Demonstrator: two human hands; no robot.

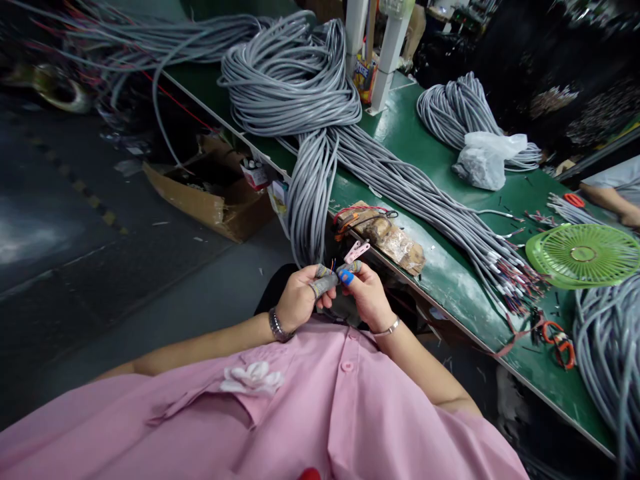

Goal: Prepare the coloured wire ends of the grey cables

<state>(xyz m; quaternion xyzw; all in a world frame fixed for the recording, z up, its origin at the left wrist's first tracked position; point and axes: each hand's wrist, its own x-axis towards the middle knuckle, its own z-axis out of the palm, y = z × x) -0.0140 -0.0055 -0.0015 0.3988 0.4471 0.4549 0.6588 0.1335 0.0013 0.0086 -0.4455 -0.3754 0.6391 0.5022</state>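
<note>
My left hand [300,297] and my right hand [367,293] meet in front of my pink shirt, both closed in a pinch. Taped fingertips grip the end of a grey cable [327,280], from which thin coloured wires stick up. A pink tool [357,251] pokes up just above my right fingers; whether that hand holds it I cannot tell. A thick bundle of grey cables [310,193] hangs over the edge of the green table [450,267] down toward my hands.
Large coils of grey cable [295,73] lie on the table, with a plastic bag [485,160], a green fan [585,255], orange-handled cutters [560,343] and a taped brown block [395,240]. A cardboard box [210,193] sits on the floor at left. Another person's arm [613,200] rests at far right.
</note>
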